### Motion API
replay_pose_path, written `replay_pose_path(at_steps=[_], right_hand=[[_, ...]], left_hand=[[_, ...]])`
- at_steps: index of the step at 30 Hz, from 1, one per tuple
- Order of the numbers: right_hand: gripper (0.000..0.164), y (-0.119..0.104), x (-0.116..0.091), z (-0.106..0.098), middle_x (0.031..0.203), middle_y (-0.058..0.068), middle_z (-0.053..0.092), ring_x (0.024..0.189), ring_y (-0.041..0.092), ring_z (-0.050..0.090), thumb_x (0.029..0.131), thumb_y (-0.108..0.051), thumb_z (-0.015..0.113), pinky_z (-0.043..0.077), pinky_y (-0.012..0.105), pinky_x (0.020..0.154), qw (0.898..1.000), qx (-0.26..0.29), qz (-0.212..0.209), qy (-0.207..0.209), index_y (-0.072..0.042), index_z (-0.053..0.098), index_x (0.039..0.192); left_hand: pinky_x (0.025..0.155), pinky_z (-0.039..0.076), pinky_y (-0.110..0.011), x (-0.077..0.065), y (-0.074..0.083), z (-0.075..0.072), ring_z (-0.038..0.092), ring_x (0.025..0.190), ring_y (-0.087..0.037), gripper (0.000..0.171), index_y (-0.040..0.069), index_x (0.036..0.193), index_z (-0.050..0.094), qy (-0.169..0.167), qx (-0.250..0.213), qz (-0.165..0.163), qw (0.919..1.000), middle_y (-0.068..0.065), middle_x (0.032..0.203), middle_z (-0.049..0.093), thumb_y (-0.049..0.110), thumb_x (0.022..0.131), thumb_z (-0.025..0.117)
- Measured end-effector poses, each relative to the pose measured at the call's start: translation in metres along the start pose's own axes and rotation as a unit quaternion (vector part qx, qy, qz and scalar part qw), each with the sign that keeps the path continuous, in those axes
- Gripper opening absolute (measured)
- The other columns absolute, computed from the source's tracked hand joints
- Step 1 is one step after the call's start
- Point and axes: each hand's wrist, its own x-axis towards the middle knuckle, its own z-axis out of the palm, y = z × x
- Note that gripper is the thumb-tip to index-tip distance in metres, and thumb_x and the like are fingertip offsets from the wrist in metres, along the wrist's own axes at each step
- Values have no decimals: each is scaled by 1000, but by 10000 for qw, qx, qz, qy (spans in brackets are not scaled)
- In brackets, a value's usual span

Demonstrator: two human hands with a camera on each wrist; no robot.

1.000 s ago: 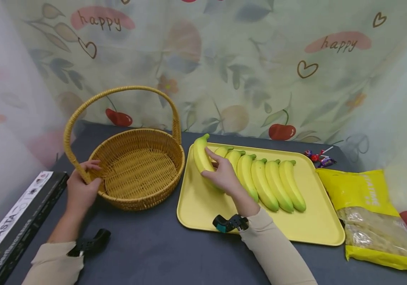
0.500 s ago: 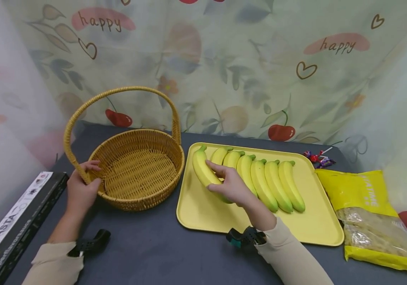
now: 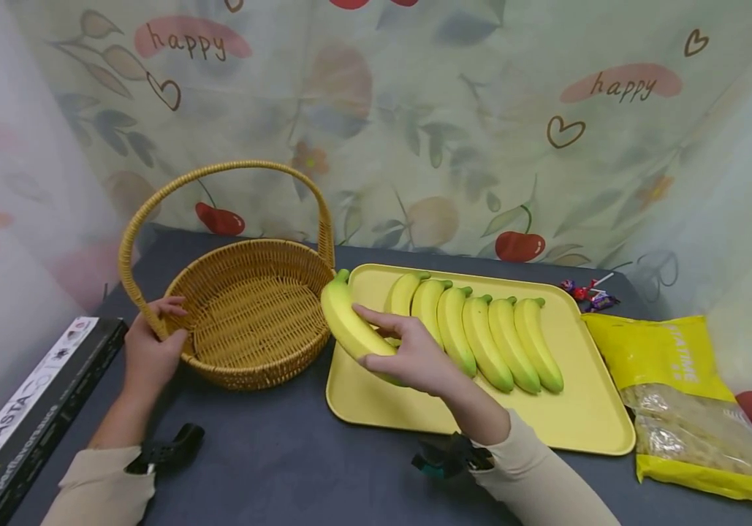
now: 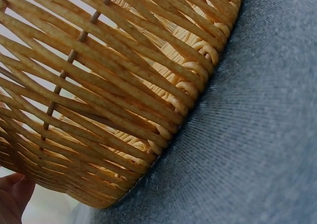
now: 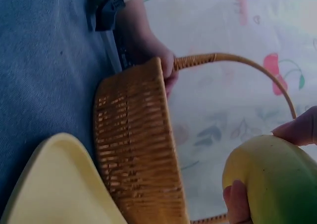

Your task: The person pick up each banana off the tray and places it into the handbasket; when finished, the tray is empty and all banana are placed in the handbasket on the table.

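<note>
Banana (image 3: 347,318), likely light, bruisable, best held mid-length, pinched in right hand (image 3: 420,356); basket handle (image 3: 244,165) gripped in left hand (image 3: 154,352), nine o'clock.

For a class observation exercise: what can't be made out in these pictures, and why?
Held banana: head view, partly covered by the right hand.
Black box: head view, near end cut off by the left and bottom edges.
Yellow bag: head view, lower right corner cut off by the right edge.
Wrapped sweets: head view, wrapper details too small to make out.
Left hand: left wrist view, mostly cut off at the lower left corner.
</note>
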Motion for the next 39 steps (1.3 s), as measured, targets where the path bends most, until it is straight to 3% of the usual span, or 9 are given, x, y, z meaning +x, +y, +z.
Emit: replay_pose_path(at_steps=[6, 9, 13, 16, 24, 29, 33, 39], right_hand=[[60, -13, 15, 13, 130, 13, 55, 73, 13, 51, 79, -11, 64, 40, 19, 55, 9986, -138, -222, -456, -11, 45, 137], [59, -21, 28, 18, 107, 11, 64, 61, 10, 45, 81, -12, 64, 38, 19, 52, 9964, -401, -288, -684, -9, 46, 136], [57, -30, 49, 25, 91, 10, 64, 54, 8, 41, 82, -13, 64, 36, 18, 51, 9915, -802, -330, -974, -7, 45, 136], [56, -33, 66, 31, 94, 11, 65, 50, 8, 38, 83, -12, 64, 34, 17, 50, 9887, -946, -342, -1114, -5, 44, 136], [56, -43, 106, 46, 62, -2, 47, 46, 8, 35, 84, -14, 64, 32, 17, 50, 9819, -1295, -111, -1374, -7, 44, 136], [55, -42, 127, 57, 65, -1, 50, 51, 8, 37, 84, -15, 62, 32, 16, 54, 9742, -1657, -52, -1532, -6, 46, 135], [54, -37, 142, 65, 83, 3, 62, 53, 7, 40, 84, -16, 63, 34, 14, 55, 9742, -1701, 85, -1478, -6, 47, 134], [52, -36, 156, 69, 89, 5, 63, 55, 7, 40, 83, -16, 62, 34, 14, 55, 9769, -1580, 277, -1410, -6, 49, 133]], left_hand=[[91, 33, -10, 1, -3, 2, 50, 118, -17, 21, -2, 96, 59, -74, 19, -40, 10000, -10, 118, 60, -6, 76, 54], [90, 33, -10, 0, -3, 2, 50, 118, -15, 21, -1, 95, 59, -86, 31, -49, 9999, -9, 118, 60, -6, 76, 55], [88, 33, -10, 0, -5, 2, 49, 121, -15, 20, -1, 96, 60, -153, 20, -77, 9999, -8, 122, 60, -5, 77, 54], [84, 33, -9, 1, -6, 1, 48, 125, -19, 20, -2, 97, 60, -225, 18, -75, 9997, -7, 127, 59, -3, 78, 54], [86, 33, -8, 0, -5, -2, 46, 128, -19, 25, -2, 101, 62, -183, -58, -1, 9998, -6, 133, 56, -5, 77, 53], [73, 35, -9, 1, -5, -4, 47, 126, -16, 22, -1, 99, 61, -163, 29, -96, 9998, -4, 132, 56, -4, 78, 53], [62, 33, -12, 1, -5, -5, 49, 122, -15, 18, -1, 94, 60, -91, 94, -130, 9998, -3, 129, 59, -4, 77, 53], [63, 32, -13, 2, -5, -3, 51, 119, -16, 17, -2, 92, 59, -103, 83, -11, 9999, -8, 125, 60, -4, 77, 52]])
